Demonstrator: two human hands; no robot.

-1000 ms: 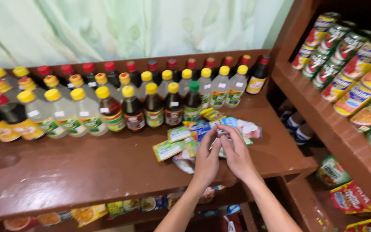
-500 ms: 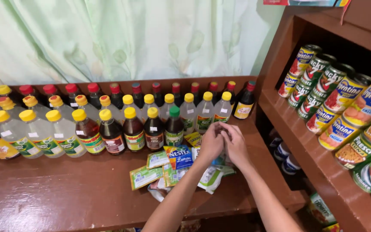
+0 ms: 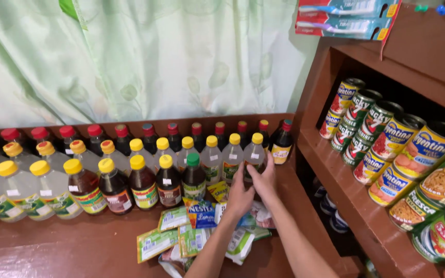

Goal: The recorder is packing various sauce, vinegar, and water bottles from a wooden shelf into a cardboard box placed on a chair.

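My right hand reaches forward and wraps its thumb and fingers around a clear bottle with a yellow cap at the right end of the middle row. Close on its left, my left hand lies with its back to the camera. Its fingertips point at the neighbouring clear bottle, and whether they hold anything is hidden. Both forearms cross a loose pile of small green, blue and white sachets lying on the brown wooden shelf.
Rows of bottles fill the shelf's back: dark sauce bottles with yellow caps, clear ones at the left, red-capped ones behind. Stacked tins lie on a side shelf at the right. Toothbrush packs hang above, a green curtain behind.
Both hands have moved forward from over the sachet pile to the right end of the bottle row. The view has tilted up, showing more curtain and the tins.
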